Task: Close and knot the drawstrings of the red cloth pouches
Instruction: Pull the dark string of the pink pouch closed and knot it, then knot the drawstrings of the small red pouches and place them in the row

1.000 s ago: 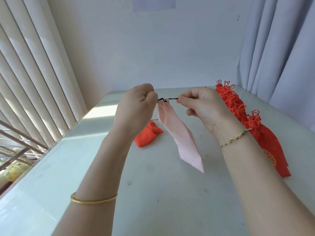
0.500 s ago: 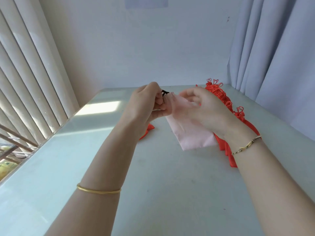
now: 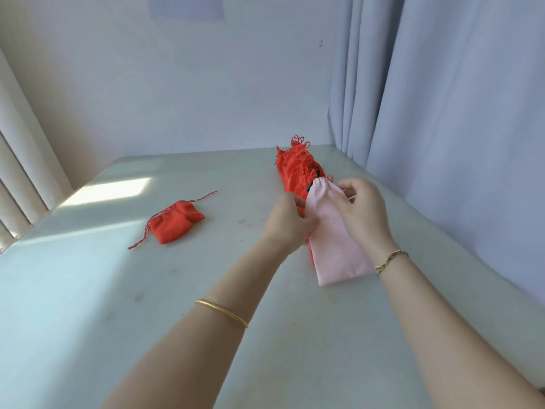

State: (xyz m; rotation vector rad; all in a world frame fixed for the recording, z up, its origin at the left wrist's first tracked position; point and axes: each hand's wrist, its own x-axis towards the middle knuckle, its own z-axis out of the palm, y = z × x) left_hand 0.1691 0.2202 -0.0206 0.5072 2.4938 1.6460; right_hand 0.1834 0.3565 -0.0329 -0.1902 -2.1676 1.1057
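Observation:
A long pale pink pouch (image 3: pixel 333 234) with a black drawstring at its top lies over a stack of red pouches (image 3: pixel 295 169) at the right of the table. My left hand (image 3: pixel 287 224) pinches the pink pouch's left edge. My right hand (image 3: pixel 364 211) grips its right edge near the mouth. One red pouch (image 3: pixel 175 221), bunched up with its red strings loose at both ends, lies alone on the table to the left.
The white table (image 3: pixel 118 305) meets a wall at the back. Grey curtains (image 3: pixel 442 113) hang along its right side, and vertical blinds (image 3: pixel 17 172) along the left. A patch of sunlight falls on the table's left part.
Both hands have moved right and down with the pink pouch, from pulling its black string taut in the air to holding it flat over the red stack. The view has turned right.

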